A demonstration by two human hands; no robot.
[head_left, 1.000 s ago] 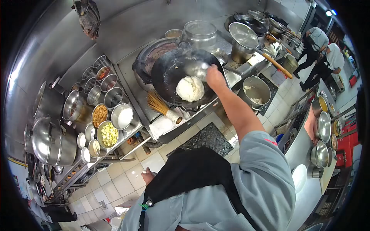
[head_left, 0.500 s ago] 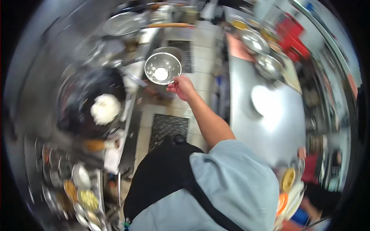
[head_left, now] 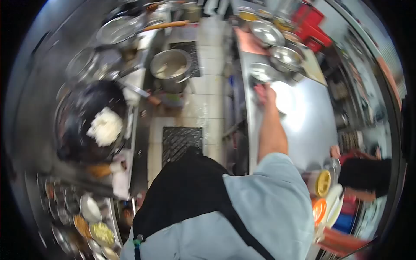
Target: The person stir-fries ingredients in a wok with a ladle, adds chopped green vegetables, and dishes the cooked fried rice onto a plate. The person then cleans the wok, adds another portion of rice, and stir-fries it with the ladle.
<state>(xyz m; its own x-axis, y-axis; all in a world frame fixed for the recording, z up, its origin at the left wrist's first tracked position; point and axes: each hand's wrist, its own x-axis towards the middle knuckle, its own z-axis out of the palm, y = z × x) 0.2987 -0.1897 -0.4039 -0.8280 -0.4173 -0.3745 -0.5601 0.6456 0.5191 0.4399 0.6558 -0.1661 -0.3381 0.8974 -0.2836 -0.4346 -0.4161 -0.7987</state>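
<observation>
My right hand [head_left: 265, 93] is at the near rim of a metal bowl [head_left: 263, 73], over the left edge of the steel table. The fingers are blurred but look closed on that rim. Some whitish bits show inside the bowl. My left hand is out of sight. On the stove side, a clump of white rice or noodles [head_left: 105, 127] lies in a large black wok [head_left: 73, 117]. A ladle or spatula with a wooden handle [head_left: 154, 100] rests across the wok's far right edge.
Metal bowls [head_left: 287, 59] stand at the table's far end. A large pot [head_left: 171, 64] stands by the aisle. Ingredient containers [head_left: 102, 234] are at lower left. Yellow-lidded [head_left: 323, 183] and orange-lidded [head_left: 319, 210] tubs sit near another person [head_left: 364, 175] at right.
My right hand has carried the metal bowl from above the aisle pot rightward to the steel table. The pot beneath is now uncovered to view. The white clump stays in the wok.
</observation>
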